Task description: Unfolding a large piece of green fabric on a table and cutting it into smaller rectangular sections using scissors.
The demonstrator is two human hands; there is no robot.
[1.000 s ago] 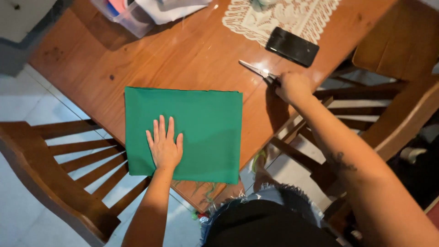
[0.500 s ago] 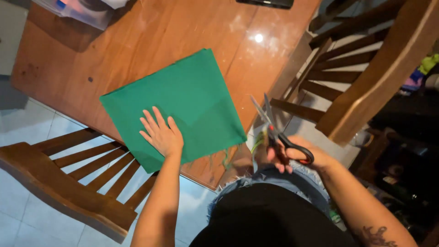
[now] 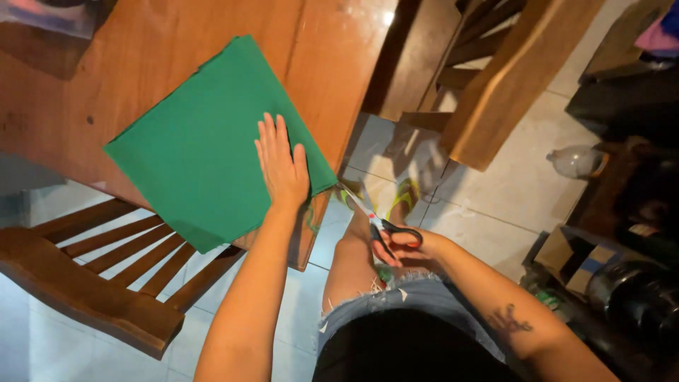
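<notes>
Wooden table [image 3: 141, 42] fills the upper left, a wooden chair [image 3: 92, 283] tucked under at eight o'clock. The green sheet [image 3: 198, 148] lies over the table's near corner, its edge hanging past the rim. Left hand [image 3: 281, 164] is flat on it, fingers spread, gripping nothing. At four o'clock from there, off the table, the right hand [image 3: 407, 247] has fingers through black-handled scissors [image 3: 378, 221], tip toward the sheet's corner.

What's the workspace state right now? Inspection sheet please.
Surface: wooden table, glossy.
Job's things: green sheet lies flat, its corner overhanging the table edge; scissors, blades pointing at that corner.
Clutter: clear plastic container at the far corner.
Hands: left hand flat on the sheet; right hand holds the scissors.
Cables: nothing seen.
Surroundings: wooden chairs, tiled floor, plastic bottle.
</notes>
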